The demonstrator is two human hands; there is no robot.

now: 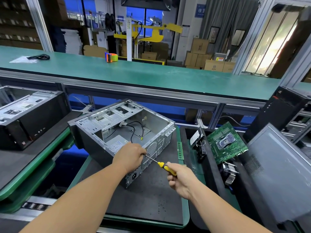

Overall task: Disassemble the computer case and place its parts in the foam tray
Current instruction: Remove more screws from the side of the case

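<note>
An open grey computer case [107, 132] lies on its side on a dark mat, with black cables and a power supply [116, 143] inside. My right hand [180, 179] grips the yellow handle of a screwdriver [165, 167]. Its shaft points at the case's rear panel. My left hand [131, 157] rests on the case's rear edge and pinches the shaft near the tip. The black foam tray [212, 167] to the right holds a green motherboard [225, 143], a hard drive [195, 137] and a heatsink [229, 172].
A grey side panel [277, 174] leans at the right. Another black computer [28, 116] lies at the left, and a third [286, 108] stands far right. A green RAM stick [180, 150] lies beside the case. A shelf above carries a tape dispenser [111, 57].
</note>
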